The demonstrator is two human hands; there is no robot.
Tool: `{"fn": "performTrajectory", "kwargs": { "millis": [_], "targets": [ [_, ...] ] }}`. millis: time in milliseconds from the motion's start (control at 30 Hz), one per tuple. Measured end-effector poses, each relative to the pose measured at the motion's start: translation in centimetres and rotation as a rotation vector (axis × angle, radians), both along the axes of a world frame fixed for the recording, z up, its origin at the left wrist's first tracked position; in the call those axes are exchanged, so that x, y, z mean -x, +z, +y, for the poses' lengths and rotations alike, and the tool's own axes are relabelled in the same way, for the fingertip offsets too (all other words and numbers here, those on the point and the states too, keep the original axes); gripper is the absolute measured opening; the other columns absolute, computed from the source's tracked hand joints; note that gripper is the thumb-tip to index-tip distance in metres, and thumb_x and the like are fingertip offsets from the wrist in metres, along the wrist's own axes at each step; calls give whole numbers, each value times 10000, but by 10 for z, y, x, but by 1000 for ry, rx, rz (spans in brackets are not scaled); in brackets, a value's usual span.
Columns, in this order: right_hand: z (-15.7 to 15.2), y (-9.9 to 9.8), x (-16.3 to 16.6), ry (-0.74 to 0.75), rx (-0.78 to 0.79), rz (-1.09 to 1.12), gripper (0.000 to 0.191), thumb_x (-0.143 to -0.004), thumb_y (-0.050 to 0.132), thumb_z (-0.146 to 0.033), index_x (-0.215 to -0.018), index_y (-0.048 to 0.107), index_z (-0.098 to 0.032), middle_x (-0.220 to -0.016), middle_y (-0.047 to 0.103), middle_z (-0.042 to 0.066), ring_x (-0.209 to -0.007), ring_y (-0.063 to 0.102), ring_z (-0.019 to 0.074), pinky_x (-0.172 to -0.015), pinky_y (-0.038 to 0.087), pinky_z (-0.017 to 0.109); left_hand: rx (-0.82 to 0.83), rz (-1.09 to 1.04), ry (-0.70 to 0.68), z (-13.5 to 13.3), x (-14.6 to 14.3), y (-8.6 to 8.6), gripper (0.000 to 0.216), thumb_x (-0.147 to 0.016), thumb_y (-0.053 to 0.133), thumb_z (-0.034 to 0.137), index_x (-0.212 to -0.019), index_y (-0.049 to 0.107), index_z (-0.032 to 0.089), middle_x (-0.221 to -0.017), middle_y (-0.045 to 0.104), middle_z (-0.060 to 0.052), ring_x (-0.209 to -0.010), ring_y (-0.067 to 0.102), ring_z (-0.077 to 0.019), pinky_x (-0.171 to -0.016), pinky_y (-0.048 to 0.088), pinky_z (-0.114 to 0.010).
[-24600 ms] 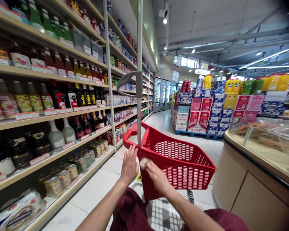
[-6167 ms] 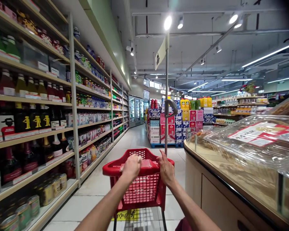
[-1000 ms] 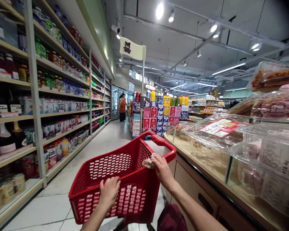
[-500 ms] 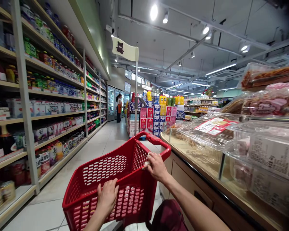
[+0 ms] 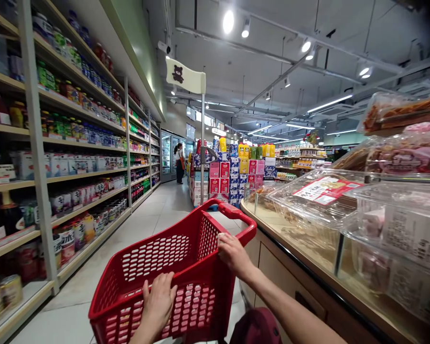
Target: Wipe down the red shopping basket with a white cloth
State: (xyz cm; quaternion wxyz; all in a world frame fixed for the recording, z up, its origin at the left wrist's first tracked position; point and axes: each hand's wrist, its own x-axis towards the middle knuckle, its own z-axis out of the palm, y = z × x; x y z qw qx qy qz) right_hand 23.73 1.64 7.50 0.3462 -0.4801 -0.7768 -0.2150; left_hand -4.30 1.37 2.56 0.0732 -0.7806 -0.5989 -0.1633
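Observation:
A red plastic shopping cart (image 5: pixel 208 282) with perforated sides stands in front of me, angled to the left. My left hand (image 5: pixel 159 298) is closed over its near rim, fingertips bent over the top edge. Farther back, toward the handle (image 5: pixel 249 229), my right hand (image 5: pixel 234 255) presses on the same rim. Between its fingers is a crumpled white wipe or tissue (image 5: pixel 222 235), mostly hidden by the hand. A pole carries a cream flag (image 5: pixel 185 75) with a bear on it above the cart. The visible inside of the cart holds no goods.
On the left, tall shelves (image 5: pixel 88 171) carry bottles, cans and packs. To the right, a display counter (image 5: pixel 290 234) holds clear food boxes (image 5: pixel 318 191) close to my arm. Stacked drink cartons (image 5: pixel 220 177) stand ahead. A person (image 5: pixel 179 162) is farther down the aisle.
My right hand has shifted slightly down along the rim, and less of the white wipe shows. My left hand keeps its place on the rim. The distant person has turned slightly.

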Motion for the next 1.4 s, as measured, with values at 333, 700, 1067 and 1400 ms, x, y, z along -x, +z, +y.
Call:
{"fn": "performTrajectory", "kwargs": {
  "millis": [333, 700, 1067, 1400],
  "targets": [
    [-8, 24, 2, -42, 22, -13, 246, -764, 461, -178, -937, 618, -254, -1094, 587, 43, -1042, 496, 165, -930, 344, 339, -48, 18, 8, -8, 2, -10, 404, -823, 350, 260, -1198, 491, 208, -1245, 512, -91, -1179, 399, -242, -998, 159, -527],
    [-7, 15, -25, -200, -33, 129, 357, -742, 411, -94, -1038, 590, -185, -1200, 529, 119, -1161, 420, 222, -964, 295, 453, -17, -5, -12, -20, 4, -3, 413, -815, 352, 250, -1205, 480, 204, -1231, 522, -81, -1143, 427, -211, -978, 203, -461],
    [1, 21, -56, -314, -122, 231, 380, -766, 379, -132, -1090, 576, -158, -1212, 519, 151, -1172, 412, 274, -940, 295, 523, -103, -29, -52, -16, 9, -16, 391, -805, 378, 218, -1179, 494, 216, -1201, 545, -71, -1118, 442, -210, -966, 216, -436],
    [-1, 10, -36, -141, -63, 123, 317, -783, 404, -148, -987, 627, -241, -1122, 599, 65, -1079, 506, 202, -945, 334, 419, -145, -44, -52, -14, 11, -22, 368, -799, 409, 208, -1151, 515, 228, -1171, 567, -57, -1090, 468, -217, -948, 241, -431]
  ]
}}
